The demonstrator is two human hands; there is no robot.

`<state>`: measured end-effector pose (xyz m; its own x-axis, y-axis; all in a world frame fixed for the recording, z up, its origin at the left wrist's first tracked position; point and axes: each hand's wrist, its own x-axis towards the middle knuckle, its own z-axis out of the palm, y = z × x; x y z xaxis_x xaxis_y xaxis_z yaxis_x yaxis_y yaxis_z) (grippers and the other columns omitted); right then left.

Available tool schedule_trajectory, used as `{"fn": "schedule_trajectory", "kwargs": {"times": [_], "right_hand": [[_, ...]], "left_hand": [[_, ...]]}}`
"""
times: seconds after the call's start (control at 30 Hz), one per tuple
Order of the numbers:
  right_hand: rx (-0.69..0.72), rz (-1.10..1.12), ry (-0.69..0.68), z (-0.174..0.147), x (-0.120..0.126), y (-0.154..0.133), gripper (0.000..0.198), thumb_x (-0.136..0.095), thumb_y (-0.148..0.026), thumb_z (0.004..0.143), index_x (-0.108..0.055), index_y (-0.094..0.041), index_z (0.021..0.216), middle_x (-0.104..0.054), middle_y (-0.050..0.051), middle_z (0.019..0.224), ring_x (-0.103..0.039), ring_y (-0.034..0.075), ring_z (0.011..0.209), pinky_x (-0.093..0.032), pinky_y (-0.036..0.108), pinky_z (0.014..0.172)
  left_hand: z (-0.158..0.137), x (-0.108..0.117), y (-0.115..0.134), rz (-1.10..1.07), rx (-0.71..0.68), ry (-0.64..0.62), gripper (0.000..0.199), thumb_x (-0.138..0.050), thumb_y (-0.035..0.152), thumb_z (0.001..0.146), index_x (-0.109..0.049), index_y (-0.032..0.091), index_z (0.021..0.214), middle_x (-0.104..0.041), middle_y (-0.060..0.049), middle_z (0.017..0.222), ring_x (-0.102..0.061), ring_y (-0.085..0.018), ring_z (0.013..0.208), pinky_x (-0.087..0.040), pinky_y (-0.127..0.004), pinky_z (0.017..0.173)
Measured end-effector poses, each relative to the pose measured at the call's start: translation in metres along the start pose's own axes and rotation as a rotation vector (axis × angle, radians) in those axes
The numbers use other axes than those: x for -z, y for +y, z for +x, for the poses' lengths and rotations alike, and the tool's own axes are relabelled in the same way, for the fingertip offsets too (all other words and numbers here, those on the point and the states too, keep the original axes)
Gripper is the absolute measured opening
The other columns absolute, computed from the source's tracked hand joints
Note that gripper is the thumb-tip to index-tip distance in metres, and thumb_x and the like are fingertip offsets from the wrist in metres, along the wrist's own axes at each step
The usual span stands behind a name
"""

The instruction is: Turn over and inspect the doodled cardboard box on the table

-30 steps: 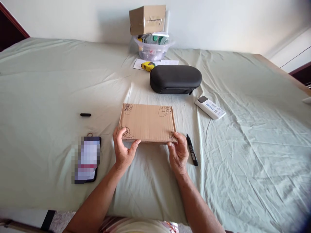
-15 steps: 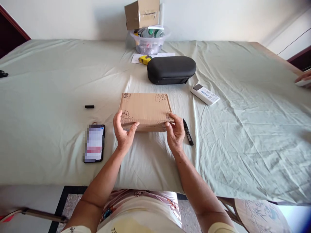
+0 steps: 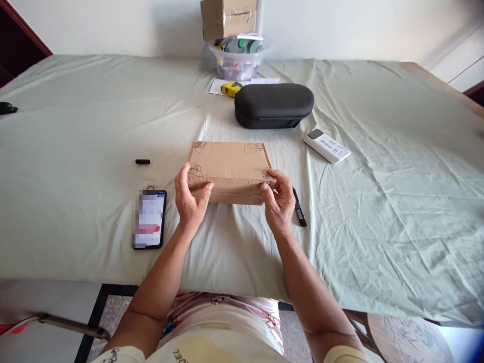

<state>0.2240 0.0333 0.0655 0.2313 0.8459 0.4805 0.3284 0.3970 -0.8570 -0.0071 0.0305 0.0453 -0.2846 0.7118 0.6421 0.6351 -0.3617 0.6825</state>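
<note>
A closed cardboard box [image 3: 230,161] with black scribbles at its top corners is between my two hands, its near edge facing me. My left hand [image 3: 192,201] grips the near left corner, thumb along the front edge and fingers on the left side. At the near right corner my right hand [image 3: 279,201] holds the box the same way, thumb on the front. Just right of that hand lies a black marker [image 3: 300,207] without its cap. The black cap [image 3: 142,162] rests on the cloth to the left of the box.
A phone [image 3: 150,219] with a lit screen lies left of my left hand. Beyond the box are a black zip case [image 3: 275,106], a yellow tape measure [image 3: 231,89] and a white power bank [image 3: 326,146]. A plastic basin [image 3: 242,65] holding bottles and a carton [image 3: 229,19] stands by the wall.
The box's near side has tipped up slightly, showing more of its front face, with both hands still on it. The view has shifted a little. The hand at the far right has left view.
</note>
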Motion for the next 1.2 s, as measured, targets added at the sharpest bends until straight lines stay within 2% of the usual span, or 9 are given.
{"fn": "schedule_trajectory", "kwargs": {"times": [0.13, 0.23, 0.4, 0.53, 0.77, 1.03, 1.13, 1.2], "right_hand": [[0.041, 0.016, -0.089, 0.005, 0.000, 0.008, 0.037, -0.070, -0.055, 0.100, -0.070, -0.033, 0.129, -0.056, 0.001, 0.099, -0.056, 0.015, 0.079, -0.058, 0.032, 0.075], [0.061, -0.011, -0.129, 0.005, 0.004, 0.022, 0.044, -0.068, -0.061, 0.100, -0.068, -0.032, 0.133, -0.058, 0.003, 0.103, -0.057, 0.017, 0.081, -0.058, 0.035, 0.075], [0.105, -0.100, -0.062, 0.001, 0.005, 0.043, 0.042, -0.066, -0.058, 0.102, -0.068, -0.029, 0.132, -0.065, 0.007, 0.112, -0.059, 0.019, 0.085, -0.058, 0.040, 0.083], [0.130, -0.092, -0.005, 0.003, -0.003, 0.048, 0.038, -0.063, -0.055, 0.104, -0.069, -0.028, 0.129, -0.067, 0.007, 0.111, -0.060, 0.020, 0.087, -0.058, 0.038, 0.080], [0.125, -0.063, -0.111, 0.009, 0.001, 0.053, 0.041, -0.064, -0.050, 0.103, -0.065, -0.029, 0.138, -0.067, 0.008, 0.119, -0.060, 0.018, 0.085, -0.061, 0.039, 0.085], [0.138, -0.135, -0.018, 0.003, -0.018, 0.054, 0.040, -0.059, -0.040, 0.102, -0.065, -0.029, 0.140, -0.067, 0.008, 0.117, -0.059, 0.017, 0.080, -0.062, 0.040, 0.083], [0.174, -0.195, -0.086, 0.009, -0.005, 0.055, 0.046, -0.057, -0.045, 0.103, -0.062, -0.029, 0.146, -0.069, 0.009, 0.118, -0.064, 0.019, 0.087, -0.062, 0.041, 0.086], [0.196, -0.302, -0.112, 0.017, 0.016, 0.059, 0.047, -0.053, -0.049, 0.105, -0.063, -0.028, 0.146, -0.072, 0.009, 0.118, -0.068, 0.023, 0.100, -0.060, 0.045, 0.098]], "left_hand": [[0.001, 0.002, -0.006, 0.019, 0.007, 0.007, 0.078, -0.062, 0.067, 0.102, -0.041, 0.021, 0.161, -0.057, -0.019, 0.157, -0.055, -0.031, 0.149, -0.046, -0.044, 0.124], [-0.004, -0.002, -0.007, 0.030, 0.005, 0.019, 0.075, -0.063, 0.065, 0.102, -0.042, 0.021, 0.158, -0.060, -0.018, 0.153, -0.059, -0.029, 0.144, -0.048, -0.043, 0.122], [-0.017, -0.018, -0.008, 0.023, -0.038, 0.032, 0.063, -0.065, 0.059, 0.103, -0.049, 0.019, 0.149, -0.064, -0.017, 0.142, -0.064, -0.027, 0.136, -0.050, -0.040, 0.119], [-0.019, -0.026, -0.006, 0.016, 0.024, 0.038, 0.064, -0.065, 0.060, 0.102, -0.048, 0.020, 0.149, -0.061, -0.017, 0.144, -0.061, -0.028, 0.139, -0.048, -0.043, 0.122], [-0.020, -0.025, -0.006, -0.028, 0.044, 0.035, 0.063, -0.066, 0.059, 0.102, -0.047, 0.021, 0.149, -0.060, -0.016, 0.147, -0.060, -0.028, 0.141, -0.047, -0.043, 0.123], [-0.014, -0.026, -0.013, -0.035, 0.042, 0.043, 0.062, -0.065, 0.055, 0.102, -0.046, 0.021, 0.150, -0.058, -0.018, 0.149, -0.058, -0.028, 0.142, -0.045, -0.043, 0.124], [-0.011, -0.022, -0.020, -0.046, 0.016, 0.018, 0.062, -0.065, 0.057, 0.102, -0.048, 0.021, 0.149, -0.060, -0.017, 0.149, -0.059, -0.028, 0.142, -0.046, -0.043, 0.124], [-0.008, -0.019, -0.026, -0.064, 0.006, -0.007, 0.060, -0.063, 0.058, 0.103, -0.050, 0.022, 0.149, -0.060, -0.017, 0.149, -0.059, -0.028, 0.143, -0.046, -0.044, 0.125]]}}
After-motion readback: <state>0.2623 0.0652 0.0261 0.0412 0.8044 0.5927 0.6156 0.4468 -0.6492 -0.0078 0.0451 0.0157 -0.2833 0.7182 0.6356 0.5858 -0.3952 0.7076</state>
